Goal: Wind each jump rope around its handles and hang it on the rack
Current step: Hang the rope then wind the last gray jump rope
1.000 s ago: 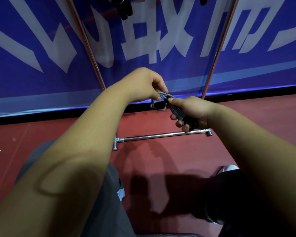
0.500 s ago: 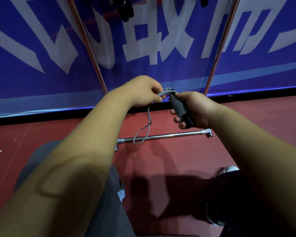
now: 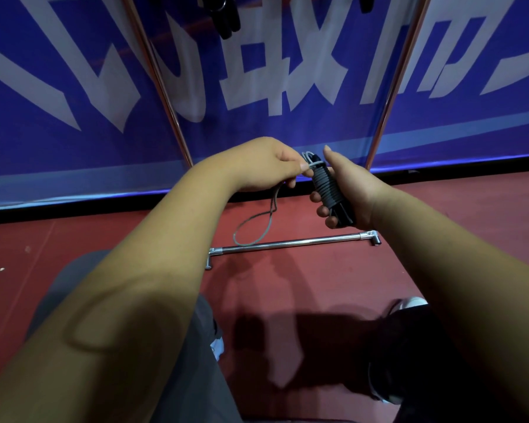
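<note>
My right hand grips the black jump rope handles, which are held together with grey cord coiled tightly round them. My left hand pinches the grey cord right at the top end of the handles. Below that hand a loose loop of the cord hangs down toward the floor. The rack's two copper-coloured uprights slant up on both sides behind my hands, and its chrome base bar lies on the red floor just beyond them.
Black handles of another rope hang from the rack at the top edge. A blue banner with large white characters stands behind the rack. My knees and a white shoe fill the lower view.
The loose end has dropped out into a longer hanging loop. My left hand has moved up beside the handle tops, and my right thumb has lifted off the handles.
</note>
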A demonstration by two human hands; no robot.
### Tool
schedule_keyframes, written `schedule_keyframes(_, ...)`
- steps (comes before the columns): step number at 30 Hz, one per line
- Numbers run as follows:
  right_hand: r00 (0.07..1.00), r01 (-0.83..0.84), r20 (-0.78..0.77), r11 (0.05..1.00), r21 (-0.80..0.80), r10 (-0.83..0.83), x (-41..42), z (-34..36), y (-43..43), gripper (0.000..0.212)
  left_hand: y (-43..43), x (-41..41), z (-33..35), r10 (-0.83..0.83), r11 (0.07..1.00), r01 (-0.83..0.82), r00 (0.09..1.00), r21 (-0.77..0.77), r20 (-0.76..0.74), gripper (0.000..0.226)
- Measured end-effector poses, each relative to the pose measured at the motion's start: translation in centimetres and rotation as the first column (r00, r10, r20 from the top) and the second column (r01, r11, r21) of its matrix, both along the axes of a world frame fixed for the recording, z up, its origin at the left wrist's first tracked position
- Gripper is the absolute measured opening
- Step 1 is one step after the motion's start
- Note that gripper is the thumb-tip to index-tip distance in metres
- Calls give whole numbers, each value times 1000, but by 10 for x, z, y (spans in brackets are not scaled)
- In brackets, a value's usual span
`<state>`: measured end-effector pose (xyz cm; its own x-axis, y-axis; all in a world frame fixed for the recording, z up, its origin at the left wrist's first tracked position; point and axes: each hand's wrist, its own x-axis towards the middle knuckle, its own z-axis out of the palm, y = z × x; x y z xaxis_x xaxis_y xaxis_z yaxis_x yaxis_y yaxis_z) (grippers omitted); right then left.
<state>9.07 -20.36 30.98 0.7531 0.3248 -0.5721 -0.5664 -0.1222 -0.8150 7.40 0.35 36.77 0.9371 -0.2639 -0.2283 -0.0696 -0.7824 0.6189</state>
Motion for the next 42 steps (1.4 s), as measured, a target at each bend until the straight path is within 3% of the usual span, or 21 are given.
schedule_keyframes(9, 999, -5, 32, 1000, 18, 4, -3, 2, 4, 52, 3, 0, 3, 15, 1000, -15, 1000, -1, -26, 14)
schedule_keyframes(14, 1000, -13, 1, 998, 68, 13, -4, 4, 3, 54, 1, -3, -1, 11, 990, -25, 995, -135, -104, 12)
schedule_keyframes(26, 964, -263, -5, 956, 133, 266, -10, 18, 2, 51, 19, 5, -15, -83, 995, 97, 960, 38, -267, 16)
schedule_keyframes(29, 955, -293, -5, 945, 148, 297, -12, 17, 2, 54, 20, 7, -16, -113, 979, 150, 962, 135, -249, 19)
schedule_keyframes(36, 938, -338, -8, 919, 205, 347, -15, 20, 0, 54, 19, 6, -19, -139, 967, 186, 959, 176, -246, 16)
schedule_keyframes(42, 848, -490, -87, 836, 248, 523, -19, 19, -4, 59, 16, 4, -18, -98, 986, 115, 985, 119, -143, 14)
